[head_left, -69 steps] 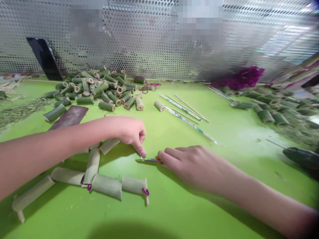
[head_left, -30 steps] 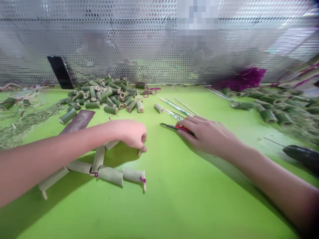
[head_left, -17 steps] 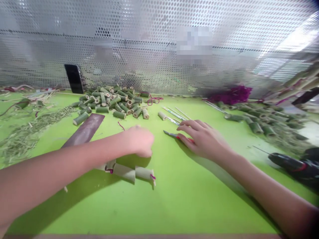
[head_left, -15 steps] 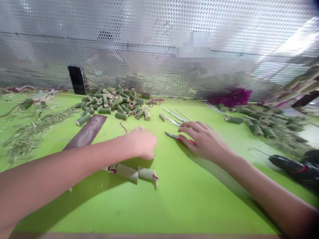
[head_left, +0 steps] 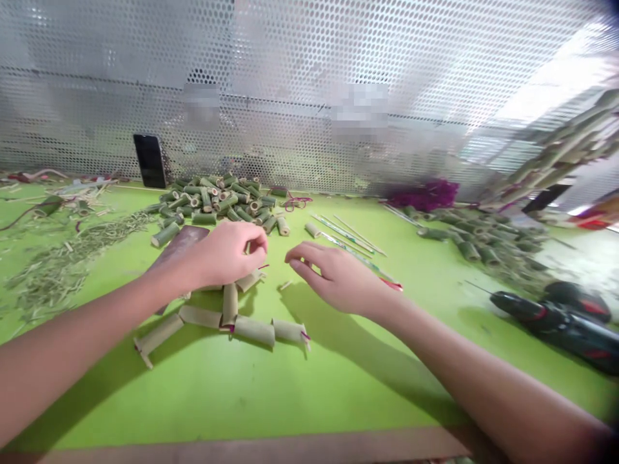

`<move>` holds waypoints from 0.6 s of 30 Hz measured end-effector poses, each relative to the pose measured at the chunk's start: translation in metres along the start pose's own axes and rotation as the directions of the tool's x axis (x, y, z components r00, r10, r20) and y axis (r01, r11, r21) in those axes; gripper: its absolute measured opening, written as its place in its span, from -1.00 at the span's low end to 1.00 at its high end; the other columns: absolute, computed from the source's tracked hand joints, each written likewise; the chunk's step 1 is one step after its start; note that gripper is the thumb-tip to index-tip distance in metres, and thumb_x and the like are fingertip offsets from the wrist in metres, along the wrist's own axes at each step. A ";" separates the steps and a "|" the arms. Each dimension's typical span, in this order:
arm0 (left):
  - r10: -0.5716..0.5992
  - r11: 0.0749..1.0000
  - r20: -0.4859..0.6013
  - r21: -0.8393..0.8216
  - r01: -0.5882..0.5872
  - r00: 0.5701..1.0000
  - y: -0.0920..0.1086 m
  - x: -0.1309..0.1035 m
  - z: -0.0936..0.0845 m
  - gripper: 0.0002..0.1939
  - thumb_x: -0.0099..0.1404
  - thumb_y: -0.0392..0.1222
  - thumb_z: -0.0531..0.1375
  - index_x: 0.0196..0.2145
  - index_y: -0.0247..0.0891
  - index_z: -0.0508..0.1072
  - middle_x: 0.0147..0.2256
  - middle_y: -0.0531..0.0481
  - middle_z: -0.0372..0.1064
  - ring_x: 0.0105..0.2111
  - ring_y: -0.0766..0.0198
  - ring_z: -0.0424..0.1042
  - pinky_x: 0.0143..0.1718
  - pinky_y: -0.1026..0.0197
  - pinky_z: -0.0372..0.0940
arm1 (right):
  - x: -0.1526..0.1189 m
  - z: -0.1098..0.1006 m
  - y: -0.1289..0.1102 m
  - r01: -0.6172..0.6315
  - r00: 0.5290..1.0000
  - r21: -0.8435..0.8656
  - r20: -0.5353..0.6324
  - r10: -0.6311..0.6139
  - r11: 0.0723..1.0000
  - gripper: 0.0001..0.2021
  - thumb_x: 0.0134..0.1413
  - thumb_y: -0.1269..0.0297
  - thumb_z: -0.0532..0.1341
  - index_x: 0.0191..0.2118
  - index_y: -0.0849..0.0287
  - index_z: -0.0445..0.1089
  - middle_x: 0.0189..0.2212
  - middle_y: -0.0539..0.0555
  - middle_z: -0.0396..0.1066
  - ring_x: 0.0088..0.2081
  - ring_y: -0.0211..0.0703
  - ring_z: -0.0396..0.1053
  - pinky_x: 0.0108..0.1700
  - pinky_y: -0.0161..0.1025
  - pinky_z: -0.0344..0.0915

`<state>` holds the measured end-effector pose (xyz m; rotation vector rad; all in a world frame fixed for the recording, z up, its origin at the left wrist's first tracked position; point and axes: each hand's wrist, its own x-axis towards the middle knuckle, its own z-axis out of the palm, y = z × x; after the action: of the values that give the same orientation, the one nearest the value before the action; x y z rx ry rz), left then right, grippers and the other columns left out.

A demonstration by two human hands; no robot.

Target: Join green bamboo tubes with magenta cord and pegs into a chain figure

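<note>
My left hand [head_left: 232,252] is above the bamboo figure, thumb and fingertips curled together; whatever may be in the pinch is hidden. A short end of dark red cord [head_left: 264,266] shows just beneath it. My right hand [head_left: 336,274] hovers over the table, fingers loosely bent and apart, holding nothing I can see. A tiny stick piece [head_left: 286,285] lies by its fingertips. Pale bamboo tubes [head_left: 254,330] strung with purple cord form a jointed figure below my left hand, partly covered by it. Red-handled pliers [head_left: 393,284] lie behind my right hand, mostly hidden.
Behind are a heap of cut green bamboo pieces [head_left: 227,196] and an upright phone [head_left: 149,161]. A brown strip [head_left: 167,251] passes under my left wrist. Thin sticks [head_left: 345,235] lie beyond my right hand. A drill [head_left: 546,316] and more bamboo [head_left: 464,229] are at right.
My right hand has left the pliers and moved left and slightly down. My left hand has moved left and up, uncovering more of the bamboo figure.
</note>
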<state>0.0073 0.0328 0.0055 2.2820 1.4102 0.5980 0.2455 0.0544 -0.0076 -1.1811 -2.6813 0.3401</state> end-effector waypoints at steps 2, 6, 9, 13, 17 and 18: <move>-0.024 0.994 -0.024 0.103 0.026 0.999 -0.013 -0.020 -0.008 -0.73 0.36 -0.06 0.06 -0.30 -0.19 0.52 -0.27 -0.03 0.52 -0.29 0.14 0.42 -0.14 0.04 0.26 | -0.002 0.002 0.004 0.010 0.999 -0.050 0.043 -0.008 0.999 -0.66 0.42 0.12 -0.02 -0.10 0.13 0.46 -0.14 0.14 0.55 -0.22 -0.05 0.49 -0.17 -0.09 0.33; -0.111 0.964 -0.058 0.235 0.122 0.992 -0.040 -0.057 -0.027 -0.66 0.36 0.03 0.03 -0.29 -0.16 0.53 -0.22 -0.06 0.56 -0.25 0.05 0.44 -0.03 -0.08 0.26 | 0.003 0.012 0.020 0.045 0.990 -0.092 0.140 -0.032 0.995 -0.65 0.42 0.10 0.00 -0.01 0.16 0.45 -0.08 0.17 0.53 -0.21 -0.06 0.50 -0.18 -0.09 0.36; -0.226 0.949 -0.129 0.197 0.248 0.966 -0.061 -0.075 -0.038 -0.69 0.32 0.04 0.06 -0.28 -0.14 0.53 -0.20 -0.06 0.57 -0.23 0.02 0.46 -0.16 0.00 0.32 | 0.021 0.026 0.027 0.120 0.980 -0.100 0.171 -0.101 0.988 -0.64 0.44 0.12 0.00 0.02 0.17 0.46 -0.06 0.18 0.50 -0.19 -0.06 0.49 -0.15 -0.09 0.37; -0.345 0.921 -0.195 0.119 0.372 0.918 -0.078 -0.086 -0.047 -0.73 0.30 0.03 0.09 -0.25 -0.11 0.53 -0.13 -0.05 0.58 -0.26 0.03 0.49 -0.32 0.09 0.30 | 0.041 0.036 0.032 0.215 0.967 -0.110 0.161 -0.196 0.970 -0.65 0.44 0.18 -0.01 -0.12 0.20 0.50 -0.17 0.18 0.48 -0.25 -0.10 0.45 -0.18 -0.12 0.36; -0.377 0.913 -0.215 0.080 0.401 0.901 -0.089 -0.092 -0.049 -0.72 0.31 0.03 0.09 -0.26 -0.12 0.54 -0.16 -0.05 0.59 -0.32 0.06 0.48 -0.37 0.11 0.29 | 0.046 0.020 0.035 0.087 0.973 -0.113 0.224 -0.060 0.990 -0.60 0.44 0.14 -0.09 -0.31 0.16 0.38 -0.36 0.12 0.44 -0.36 -0.09 0.41 -0.26 -0.10 0.35; -0.373 0.915 -0.210 0.079 0.396 0.904 -0.092 -0.092 -0.048 -0.71 0.31 0.03 0.09 -0.26 -0.12 0.54 -0.17 -0.06 0.59 -0.32 0.06 0.48 -0.34 0.09 0.31 | 0.047 0.012 0.034 0.044 0.972 -0.122 0.234 -0.014 0.992 -0.61 0.44 0.13 -0.10 -0.35 0.13 0.33 -0.42 0.10 0.41 -0.40 -0.09 0.39 -0.29 -0.10 0.34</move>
<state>-0.1239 -0.0071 -0.0176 1.9835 1.9768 0.6282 0.2355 0.1102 -0.0247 -1.2028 -2.9587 0.3276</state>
